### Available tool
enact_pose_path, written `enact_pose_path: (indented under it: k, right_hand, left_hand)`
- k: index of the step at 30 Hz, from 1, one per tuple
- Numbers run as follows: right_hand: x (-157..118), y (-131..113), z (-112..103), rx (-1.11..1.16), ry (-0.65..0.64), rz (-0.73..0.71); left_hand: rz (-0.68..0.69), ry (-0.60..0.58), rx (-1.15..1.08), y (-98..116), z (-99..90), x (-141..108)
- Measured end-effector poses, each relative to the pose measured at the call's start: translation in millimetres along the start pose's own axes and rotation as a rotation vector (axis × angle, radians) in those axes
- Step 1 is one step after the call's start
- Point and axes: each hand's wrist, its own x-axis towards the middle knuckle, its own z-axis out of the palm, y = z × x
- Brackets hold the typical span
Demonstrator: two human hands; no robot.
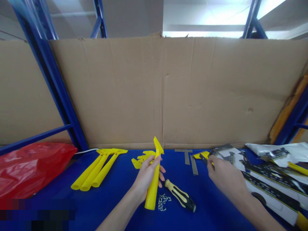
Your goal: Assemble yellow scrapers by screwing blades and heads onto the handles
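My left hand is wrapped around a yellow plastic scraper handle, held upright with its wide, angled head at the top. Further right, my right hand has its fingers pinched on a thin dark-grey strip, beside a yellow piece; the fingers hide part of both. Behind the left hand lie several flat yellow plates. A screwdriver with a cream and black handle rests to the right of the held handle. Next to it are loose small screws and nuts.
Three yellow handles lie side by side at left, near a red plastic bag. Grey metal strips lie mid-right on the blue surface. Black-and-white packages are piled at right. A cardboard wall stands behind, between blue posts.
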Motion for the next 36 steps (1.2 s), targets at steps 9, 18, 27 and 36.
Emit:
enact_pose_path:
  k: [9, 18, 27, 36]
  right_hand:
    - [4.3, 1.0, 11.3, 0.457, 0.061, -0.066]
    - [-5.8, -11.7, 21.3, 0.677, 0.22, -0.179]
    - [-8.3, -19.5, 30.6, 0.821, 0.19, -0.233]
    - [-8.2, -20.3, 32.7, 1.084, 0.048, -0.184]
  left_hand:
    - [-0.035, -0.016, -0.042, -5.5, 0.1, 5.9]
    - [-0.018, 0.022, -0.044, -10.4, 2.1, 6.8]
    - [0.003, 0.037, -0.032, -13.7, 0.8, 11.2]
    - [-0.104, -0.157, 0.094, -6.0, -0.7, 8.5]
